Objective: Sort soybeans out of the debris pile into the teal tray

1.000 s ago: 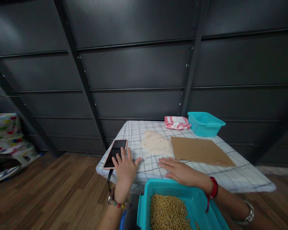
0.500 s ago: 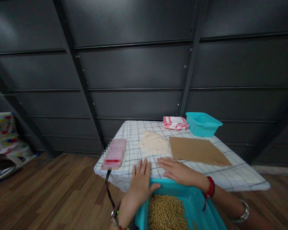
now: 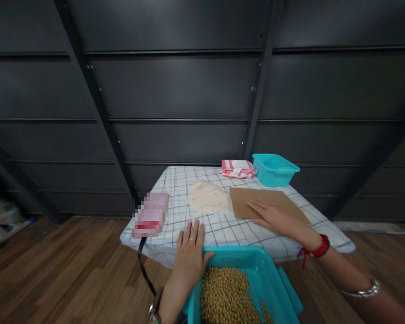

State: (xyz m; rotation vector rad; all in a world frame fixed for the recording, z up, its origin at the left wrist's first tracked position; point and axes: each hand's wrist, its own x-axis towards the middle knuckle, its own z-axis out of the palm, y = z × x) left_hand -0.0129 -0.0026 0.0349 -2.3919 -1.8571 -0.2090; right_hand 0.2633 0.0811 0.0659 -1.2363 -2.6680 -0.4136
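My left hand (image 3: 190,252) lies flat with fingers stretched out, on the checked tablecloth (image 3: 175,180) at the far rim of a teal tub (image 3: 256,256) filled with tan beans (image 3: 226,297). My right hand (image 3: 273,215) rests open, palm down, on the near left corner of a brown cardboard sheet (image 3: 276,200). A heap of white grains (image 3: 207,198) sits on the cloth just left of the cardboard. A phone (image 3: 150,215), blurred out, lies at the table's left edge with a dark strap hanging down.
A smaller teal tub (image 3: 275,168) and a folded pink-striped cloth (image 3: 238,168) stand at the table's far side, against a dark panelled wall (image 3: 189,90). Wooden floor (image 3: 54,270) surrounds the table. Colourful items (image 3: 0,216) lie at the far left.
My left hand left the phone and came to the bean tub's rim. My right hand slid forward from the table's near edge onto the cardboard. The view shifted right.
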